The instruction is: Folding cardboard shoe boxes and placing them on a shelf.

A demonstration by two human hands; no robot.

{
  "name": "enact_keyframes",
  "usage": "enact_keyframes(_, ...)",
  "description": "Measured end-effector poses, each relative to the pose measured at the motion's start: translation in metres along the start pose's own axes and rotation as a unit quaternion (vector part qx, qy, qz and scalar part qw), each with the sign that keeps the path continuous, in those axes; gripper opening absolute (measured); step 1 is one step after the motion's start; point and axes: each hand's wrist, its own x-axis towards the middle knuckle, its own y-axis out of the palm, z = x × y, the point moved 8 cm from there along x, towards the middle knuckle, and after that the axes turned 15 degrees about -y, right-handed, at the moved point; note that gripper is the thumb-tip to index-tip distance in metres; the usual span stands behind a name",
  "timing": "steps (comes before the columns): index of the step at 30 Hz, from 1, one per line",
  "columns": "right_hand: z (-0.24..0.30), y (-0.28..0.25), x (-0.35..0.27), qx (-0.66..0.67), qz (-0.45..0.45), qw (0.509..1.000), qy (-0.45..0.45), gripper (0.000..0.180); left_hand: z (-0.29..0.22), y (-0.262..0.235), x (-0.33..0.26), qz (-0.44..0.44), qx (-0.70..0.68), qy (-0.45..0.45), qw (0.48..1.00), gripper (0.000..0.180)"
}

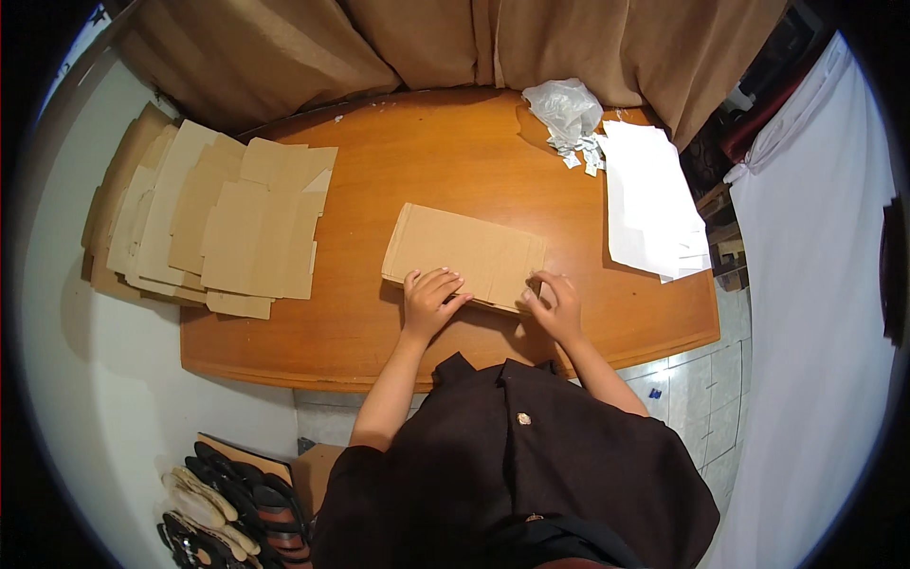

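Right now the flat cardboard stack [464, 254] lies mid-table [379, 332], long axis left-right; your left hand [429, 302] presses flat, fingers spread, on its near edge, your right hand [556, 303] pinches the near-right corner, both equally close

1. The single head view looked steeply down from above the person onto the wooden table [379, 171], quite near.
2. The table filled the centre; curtains [427, 38] crossed the upper frame.
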Motion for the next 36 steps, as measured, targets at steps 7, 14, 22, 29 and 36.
enact_keyframes(7,-0.027,0.000,0.060,-0.091,-0.024,0.995,-0.018,0.048,0.008,0.001,-0.001,-0.011,-0.033,-0.015,0.999,0.020)
enact_keyframes(14,-0.100,0.044,0.001,0.173,0.157,0.945,0.229,0.059,0.039,-0.018,-0.022,-0.179,0.034,-0.304,0.935,0.047)
enact_keyframes(22,-0.025,0.069,-0.024,0.346,0.159,0.909,0.173,0.051,0.052,0.034,-0.068,0.060,-0.398,-0.412,0.817,0.065)
enact_keyframes(29,0.038,0.068,-0.029,0.426,0.255,0.864,0.081,0.069,0.018,-0.046,-0.096,-0.060,-0.468,-0.408,0.782,0.063)
enact_keyframes(36,0.115,0.060,-0.023,0.417,0.299,0.851,-0.109,0.070,-0.049,-0.144,-0.155,-0.268,-0.444,-0.387,0.762,0.058)
